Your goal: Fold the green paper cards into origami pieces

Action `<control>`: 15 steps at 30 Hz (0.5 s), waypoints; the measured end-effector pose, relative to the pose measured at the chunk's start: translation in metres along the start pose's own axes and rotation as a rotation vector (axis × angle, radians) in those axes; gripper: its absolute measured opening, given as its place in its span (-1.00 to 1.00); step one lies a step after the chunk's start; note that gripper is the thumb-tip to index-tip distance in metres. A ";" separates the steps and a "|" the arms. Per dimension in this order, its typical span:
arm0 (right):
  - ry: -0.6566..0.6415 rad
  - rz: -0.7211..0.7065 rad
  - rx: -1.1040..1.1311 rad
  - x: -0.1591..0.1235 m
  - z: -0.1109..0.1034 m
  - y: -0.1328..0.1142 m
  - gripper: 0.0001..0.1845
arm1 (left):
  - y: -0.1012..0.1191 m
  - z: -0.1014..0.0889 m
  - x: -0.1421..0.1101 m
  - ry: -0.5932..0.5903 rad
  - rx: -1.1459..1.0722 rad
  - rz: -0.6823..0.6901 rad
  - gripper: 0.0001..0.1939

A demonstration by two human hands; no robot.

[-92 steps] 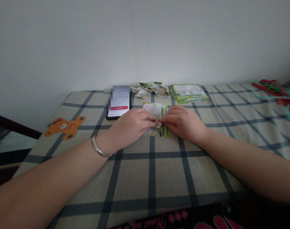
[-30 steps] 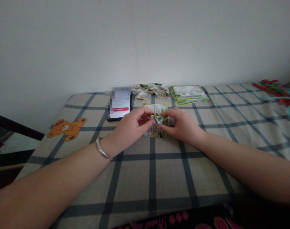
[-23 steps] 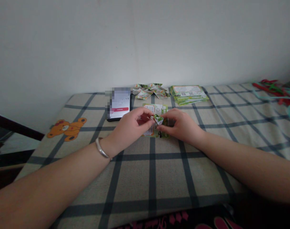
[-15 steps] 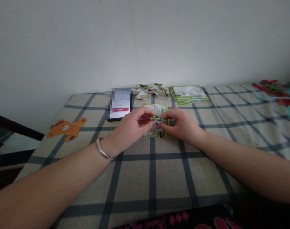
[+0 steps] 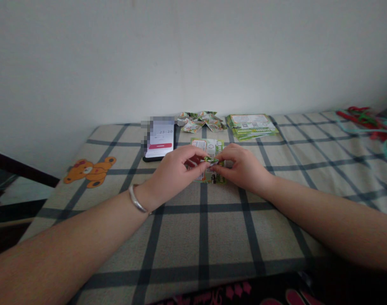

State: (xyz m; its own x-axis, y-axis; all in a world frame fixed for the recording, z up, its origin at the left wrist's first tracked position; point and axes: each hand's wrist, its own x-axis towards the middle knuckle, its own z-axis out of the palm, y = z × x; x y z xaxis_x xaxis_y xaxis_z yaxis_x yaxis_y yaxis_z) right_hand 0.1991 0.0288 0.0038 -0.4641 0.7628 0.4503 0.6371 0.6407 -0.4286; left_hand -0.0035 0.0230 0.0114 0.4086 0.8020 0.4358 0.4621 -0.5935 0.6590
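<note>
Between the fingertips of both hands is a small folded piece of green and white printed packaging [image 5: 211,160]. My left hand [image 5: 182,166] pinches its left end, and my right hand [image 5: 239,163] pinches the right end. Beneath the fingers a flat green and white printed packet [image 5: 216,146] lies on the checked cloth, partly hidden by both hands. Just behind them sit several folded, pointed packets [image 5: 201,122] in a cluster. A fanned stack of flat printed packets [image 5: 253,125] rests to the right of that cluster.
A phone [image 5: 161,139] with a lit screen lies left of the folded packets. Farther left is a flat orange bear figure [image 5: 90,171]. Red, green and pale blue strips [image 5: 368,120] lie at the far right. A wall [image 5: 193,55] rises behind the table.
The packaging between my fingertips looks flatter and has been pressed slightly down. Both hands stay nearly in place, and the phone's displayed time has advanced.
</note>
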 end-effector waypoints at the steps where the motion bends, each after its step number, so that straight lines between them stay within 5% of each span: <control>1: -0.004 -0.005 -0.011 0.000 0.000 0.000 -0.85 | 0.000 0.000 0.000 -0.001 0.008 -0.002 -0.87; 15: 0.045 0.044 0.072 0.001 -0.004 0.002 -0.90 | 0.000 0.001 0.000 -0.006 -0.070 -0.074 -0.85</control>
State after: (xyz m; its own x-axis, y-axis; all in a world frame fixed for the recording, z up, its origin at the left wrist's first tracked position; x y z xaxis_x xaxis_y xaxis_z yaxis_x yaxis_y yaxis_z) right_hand 0.2023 0.0312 0.0064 -0.4080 0.7865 0.4636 0.6098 0.6126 -0.5028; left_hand -0.0026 0.0228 0.0113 0.3800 0.8430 0.3808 0.4355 -0.5262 0.7304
